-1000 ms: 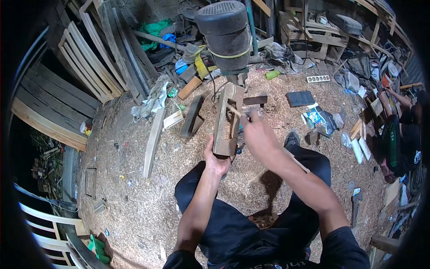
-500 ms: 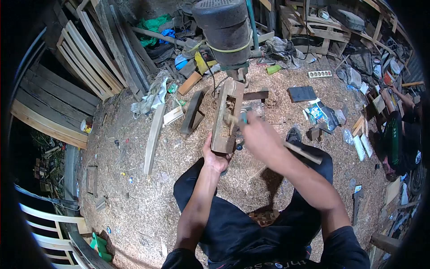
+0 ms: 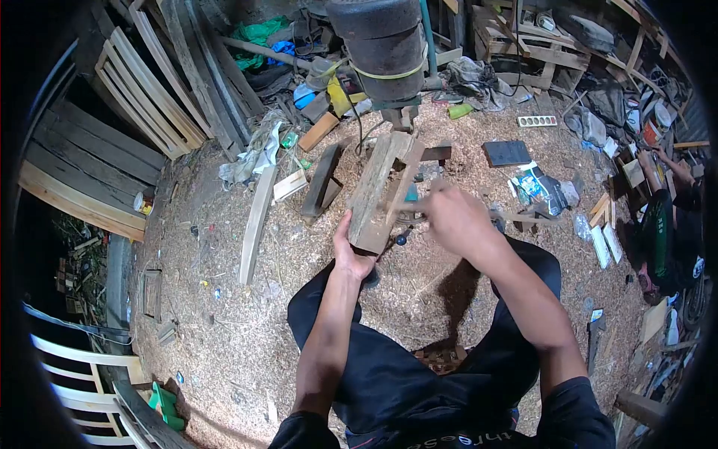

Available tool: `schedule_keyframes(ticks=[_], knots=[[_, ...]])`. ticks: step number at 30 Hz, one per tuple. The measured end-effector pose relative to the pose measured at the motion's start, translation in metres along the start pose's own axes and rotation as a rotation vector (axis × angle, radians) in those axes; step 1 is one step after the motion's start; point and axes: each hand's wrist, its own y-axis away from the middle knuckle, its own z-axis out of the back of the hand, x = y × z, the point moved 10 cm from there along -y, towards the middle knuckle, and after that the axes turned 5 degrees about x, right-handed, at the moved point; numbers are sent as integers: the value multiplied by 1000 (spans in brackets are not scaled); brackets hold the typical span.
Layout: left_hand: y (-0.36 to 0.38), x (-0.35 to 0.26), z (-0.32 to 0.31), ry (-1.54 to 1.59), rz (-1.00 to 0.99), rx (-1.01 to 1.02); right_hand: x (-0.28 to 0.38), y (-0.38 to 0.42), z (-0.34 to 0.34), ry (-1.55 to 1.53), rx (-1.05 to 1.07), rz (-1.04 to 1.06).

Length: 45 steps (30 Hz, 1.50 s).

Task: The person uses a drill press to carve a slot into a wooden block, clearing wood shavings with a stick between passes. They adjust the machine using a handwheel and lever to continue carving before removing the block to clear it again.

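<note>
My left hand (image 3: 354,258) cups the near end of a slotted wooden block (image 3: 372,191), its thumb along the left side. The block slants away from me, its worn long face toward my left and the slot turned to the right. My right hand (image 3: 456,213) is closed around a hammer with a wooden handle (image 3: 527,218), which sticks out to the right behind the fist. The hammer's blurred front end overlaps the block's right side. Under the block's far end stands a dark motor-like machine (image 3: 389,63) with a yellow band.
Wood shavings cover the floor (image 3: 224,337). Dark wooden pieces (image 3: 323,179) and a pale plank (image 3: 258,224) lie to the left. At right are a black box (image 3: 506,154), a power strip (image 3: 537,121) and another person's arm (image 3: 652,170). Boards (image 3: 146,97) lean at the back left.
The block has rolled, so its slot now faces more to the right and shows less. My right hand has shifted right, and the hammer handle lies more level.
</note>
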Motion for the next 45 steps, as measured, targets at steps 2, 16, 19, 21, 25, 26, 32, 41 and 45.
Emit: schedule_keyframes(ticks=[2, 16, 19, 21, 25, 26, 32, 41, 45], knots=[[1, -1, -1, -48, -16, 8, -12, -3, 15, 38, -74, -51], [-1, 15, -3, -119, 75, 37, -29, -12, 1, -80, -72, 19], [4, 17, -5, -122, 96, 19, -63, -21, 1, -6, -38, -164], [2, 18, -2, -115, 92, 7, -76, -23, 19, -77, -71, -144], [2, 21, -3, -65, 85, -1, -65, -11, 20, 27, -273, -207], [0, 21, 0, -68, 75, -12, -70, -16, 13, 48, -277, -185], [-3, 21, 0, -51, 80, -6, -59, -11, 7, 81, -274, -167], [-5, 20, 4, -1, 106, 92, -110, 30, 48, -100, -137, -210], [21, 19, -7, -48, 162, 151, -170, 43, 64, 133, -242, -270]])
